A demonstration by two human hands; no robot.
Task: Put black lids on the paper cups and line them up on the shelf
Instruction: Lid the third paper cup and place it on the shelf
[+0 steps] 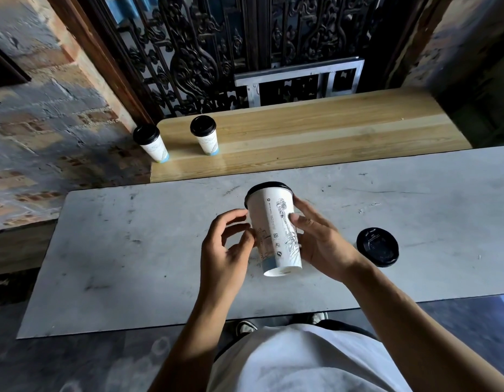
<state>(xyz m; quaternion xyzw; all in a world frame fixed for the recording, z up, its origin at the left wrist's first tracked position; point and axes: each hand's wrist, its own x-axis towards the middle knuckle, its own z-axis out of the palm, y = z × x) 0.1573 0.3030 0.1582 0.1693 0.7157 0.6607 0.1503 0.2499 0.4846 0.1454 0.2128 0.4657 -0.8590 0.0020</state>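
A tall white paper cup [274,230] with line drawings and a black lid [269,186] on its far end is tilted, held above the grey table [132,250]. My right hand [321,241] grips its right side. My left hand [228,247] touches its left side with thumb and fingertips. A pile of loose black lids [377,247] lies on the table to the right. Two lidded cups stand upright at the left: one [206,137] on the wooden shelf [315,131], the other [151,142] at the shelf's left end.
A dark carved wooden screen [216,46] and a metal frame [298,80] stand behind the shelf. A brick wall [41,123] runs along the left. My white shirt and shoes show below the table's near edge.
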